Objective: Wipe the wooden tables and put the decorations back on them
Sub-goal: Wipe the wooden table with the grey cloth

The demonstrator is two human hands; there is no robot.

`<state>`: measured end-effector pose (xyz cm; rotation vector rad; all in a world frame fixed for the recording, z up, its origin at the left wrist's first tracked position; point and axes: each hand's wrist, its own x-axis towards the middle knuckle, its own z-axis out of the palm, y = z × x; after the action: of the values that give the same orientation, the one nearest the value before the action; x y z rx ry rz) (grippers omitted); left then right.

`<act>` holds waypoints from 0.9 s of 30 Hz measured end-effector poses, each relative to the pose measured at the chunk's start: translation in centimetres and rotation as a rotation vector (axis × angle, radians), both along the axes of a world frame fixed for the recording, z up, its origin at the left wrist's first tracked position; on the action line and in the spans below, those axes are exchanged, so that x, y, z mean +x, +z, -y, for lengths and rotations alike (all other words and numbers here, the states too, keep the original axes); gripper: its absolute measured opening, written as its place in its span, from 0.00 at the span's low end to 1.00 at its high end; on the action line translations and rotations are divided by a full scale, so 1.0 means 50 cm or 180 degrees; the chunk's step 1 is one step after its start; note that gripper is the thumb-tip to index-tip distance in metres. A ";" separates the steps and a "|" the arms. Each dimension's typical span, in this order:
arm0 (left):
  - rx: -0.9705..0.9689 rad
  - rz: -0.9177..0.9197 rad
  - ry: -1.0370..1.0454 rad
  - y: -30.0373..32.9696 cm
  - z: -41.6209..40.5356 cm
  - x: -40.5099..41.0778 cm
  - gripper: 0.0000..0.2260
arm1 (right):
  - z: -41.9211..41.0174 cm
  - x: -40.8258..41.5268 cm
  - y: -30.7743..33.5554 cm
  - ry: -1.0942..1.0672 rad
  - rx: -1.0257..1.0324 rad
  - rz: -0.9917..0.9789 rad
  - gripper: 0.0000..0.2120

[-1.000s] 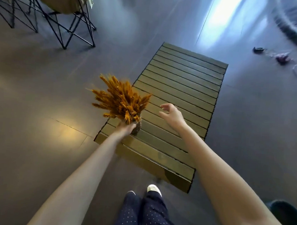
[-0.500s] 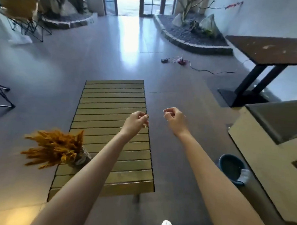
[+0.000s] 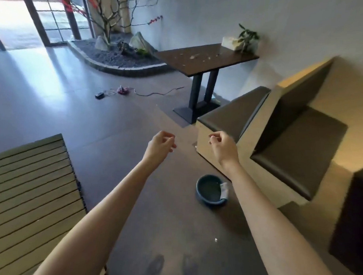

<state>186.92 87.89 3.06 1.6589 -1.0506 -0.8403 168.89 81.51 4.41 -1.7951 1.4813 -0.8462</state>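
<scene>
bowl (image 3: 210,191) with cloth (image 3: 224,190) beside bench (image 3: 279,145).

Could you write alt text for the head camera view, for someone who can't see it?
A person's left hand and right hand reach forward empty, fingers loosely curled, above a dark floor. A blue basin with a cloth on its rim sits below; a slatted wooden table lies left.

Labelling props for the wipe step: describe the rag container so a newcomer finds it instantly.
Start at the tan bench seat with dark cushions on the right. On the floor just in front of its near corner, between the person's two forearms, sits a small round dark-blue basin. It is the only round vessel there, with a pale cloth draped over its right rim.
</scene>
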 end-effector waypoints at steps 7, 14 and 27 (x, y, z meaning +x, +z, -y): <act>0.0246 -0.0075 -0.0424 -0.055 0.236 -0.188 0.07 | 0.178 -0.222 -0.073 -0.0524 0.0297 -0.0206 0.13; 0.0752 -0.0140 -0.0747 -0.164 0.419 -0.291 0.07 | 0.317 -0.336 -0.203 -0.0873 0.0799 -0.0293 0.12; 0.1703 -0.0130 -0.0847 -0.570 0.713 -0.433 0.07 | 0.604 -0.456 -0.606 -0.1312 0.1575 -0.0147 0.11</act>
<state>165.29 52.22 -25.45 1.9490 -1.0936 -1.4194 146.11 51.28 -25.87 -1.1730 1.9269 -0.5557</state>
